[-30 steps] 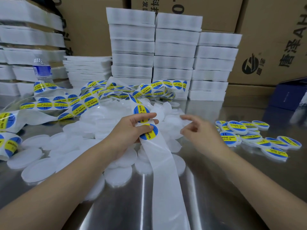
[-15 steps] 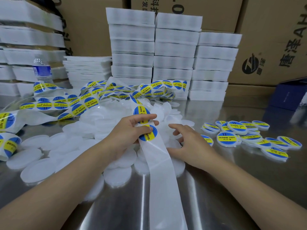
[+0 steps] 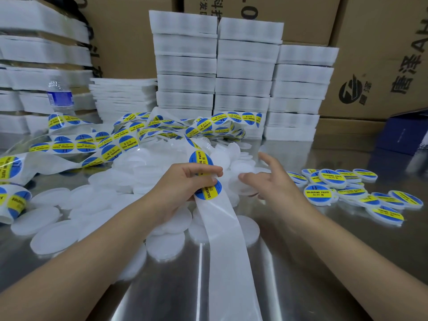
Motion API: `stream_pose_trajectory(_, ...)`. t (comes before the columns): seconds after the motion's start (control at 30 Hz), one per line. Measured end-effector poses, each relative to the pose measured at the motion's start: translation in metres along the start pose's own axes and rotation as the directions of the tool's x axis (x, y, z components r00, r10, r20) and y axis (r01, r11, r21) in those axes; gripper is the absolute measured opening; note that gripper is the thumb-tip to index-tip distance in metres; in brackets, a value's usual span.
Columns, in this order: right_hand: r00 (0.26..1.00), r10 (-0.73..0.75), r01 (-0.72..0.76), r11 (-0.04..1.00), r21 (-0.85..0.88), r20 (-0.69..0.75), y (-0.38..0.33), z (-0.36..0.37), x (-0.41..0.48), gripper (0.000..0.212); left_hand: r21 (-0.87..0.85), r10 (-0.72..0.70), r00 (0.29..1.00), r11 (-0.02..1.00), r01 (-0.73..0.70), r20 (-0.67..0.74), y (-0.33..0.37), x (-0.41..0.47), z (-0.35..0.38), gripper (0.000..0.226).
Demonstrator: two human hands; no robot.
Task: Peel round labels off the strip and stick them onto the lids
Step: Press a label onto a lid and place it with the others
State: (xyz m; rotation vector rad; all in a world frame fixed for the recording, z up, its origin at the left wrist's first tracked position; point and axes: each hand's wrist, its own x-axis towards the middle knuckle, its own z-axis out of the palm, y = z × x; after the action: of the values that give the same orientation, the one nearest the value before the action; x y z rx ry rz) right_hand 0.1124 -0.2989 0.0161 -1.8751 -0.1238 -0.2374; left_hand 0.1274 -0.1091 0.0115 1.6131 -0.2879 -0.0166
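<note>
While left grip (image 3: 183, 188) is pinching the strip (image 3: 222, 228) and right grip (image 3: 275, 184) is hovering spread over lids (image 3: 243, 169), its slack is probably threatening to sweep some off the worktop (image 3: 173, 297).

The fingers (image 3: 203, 169) of the left hand (image 3: 178, 188) covered part of 2 labels (image 3: 201, 158); the strip (image 3: 222, 239) ran off the bottom edge.

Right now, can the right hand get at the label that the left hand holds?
Probably yes. The right hand is open just beside the label, with only flat lids between them. The grip of the left hand on the strip covers only the label's upper edge.
</note>
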Motion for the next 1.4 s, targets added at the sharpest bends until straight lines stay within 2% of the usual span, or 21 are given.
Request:
stream_pose_trajectory(0.13, 0.997, 0.068, -0.071, 0.991, 0.115, 0.031, -0.0027, 0.0030, -0.0018, 0.062, 0.023, -0.015, 1.000, 1.000, 0.015, 0.015, 0.0012, -0.0004, 0.0015, 0.023)
stream_pose_trajectory(0.33, 0.995, 0.057, -0.070, 0.981, 0.178, 0.081, -0.0006, 0.0055, -0.0026, 0.060, 0.064, -0.036, 0.997, 0.997, 0.032, 0.065, 0.0021, -0.0029, 0.0022, 0.017)
stream_pose_trajectory(0.57, 0.985, -0.171, 0.157, 0.951, 0.266, 0.029, -0.0029, 0.0060, -0.0043, 0.061, 0.098, -0.052, 0.997, 0.994, 0.046, 0.063, 0.0042, -0.0039, 0.0024, 0.011)
stream_pose_trajectory(0.63, 0.964, -0.264, 0.250, 0.939, 0.237, 0.030, -0.0018, 0.0064, -0.0056, 0.059, 0.093, -0.058, 0.996, 0.994, 0.052, 0.072, 0.0050, -0.0036, 0.0029, 0.018)
stream_pose_trajectory(0.73, 0.925, -0.376, 0.366, 0.920, 0.138, 0.053, 0.0026, 0.0071, -0.0076, 0.068, 0.035, -0.105, 0.994, 0.994, 0.105, 0.026, 0.0048, -0.0011, 0.0027, 0.029)
stream_pose_trajectory(0.83, 0.899, -0.430, 0.424, 0.902, 0.075, 0.089, 0.0062, 0.0089, -0.0088, 0.075, 0.031, -0.106, 0.993, 0.994, 0.105, 0.045, 0.0040, -0.0017, 0.0019, 0.027)
stream_pose_trajectory(0.9, 0.894, -0.435, 0.431, 0.900, 0.057, 0.104, 0.0057, 0.0096, -0.0093, 0.075, 0.024, -0.096, 0.993, 0.995, 0.095, 0.074, 0.0037, -0.0027, 0.0013, 0.015)
stream_pose_trajectory(1.0, 0.890, -0.443, 0.441, 0.896, 0.046, 0.105, 0.0047, 0.0087, -0.0098, 0.076, 0.031, -0.094, 0.993, 0.995, 0.092, 0.067, 0.0029, -0.0020, 0.0002, 0.015)
stream_pose_trajectory(1.03, 0.889, -0.446, 0.444, 0.895, 0.046, 0.102, 0.0041, 0.0082, -0.0100, 0.076, 0.029, -0.092, 0.994, 0.995, 0.091, 0.061, 0.0035, -0.0024, 0.0007, 0.018)
stream_pose_trajectory(1.13, 0.891, -0.446, 0.444, 0.895, 0.043, 0.082, 0.0021, 0.0076, -0.0106, 0.073, -0.005, -0.069, 0.996, 0.998, 0.070, 0.059, 0.0053, -0.0040, 0.0009, 0.044)
stream_pose_trajectory(1.2, 0.899, -0.433, 0.432, 0.901, 0.035, 0.062, 0.0014, 0.0083, -0.0098, 0.069, 0.003, -0.053, 0.993, 0.999, 0.053, 0.104, 0.0060, -0.0046, -0.0002, 0.048)
stream_pose_trajectory(1.27, 0.917, -0.394, 0.392, 0.919, 0.050, 0.053, 0.0012, 0.0091, -0.0092, 0.066, 0.022, -0.041, 0.991, 0.999, 0.038, 0.129, 0.0058, -0.0052, -0.0011, 0.044)
stream_pose_trajectory(1.4, 0.937, -0.345, 0.338, 0.933, 0.120, 0.046, 0.0016, 0.0094, -0.0084, 0.061, 0.064, -0.015, 0.996, 0.998, 0.010, 0.084, 0.0045, -0.0054, 0.0022, 0.028)
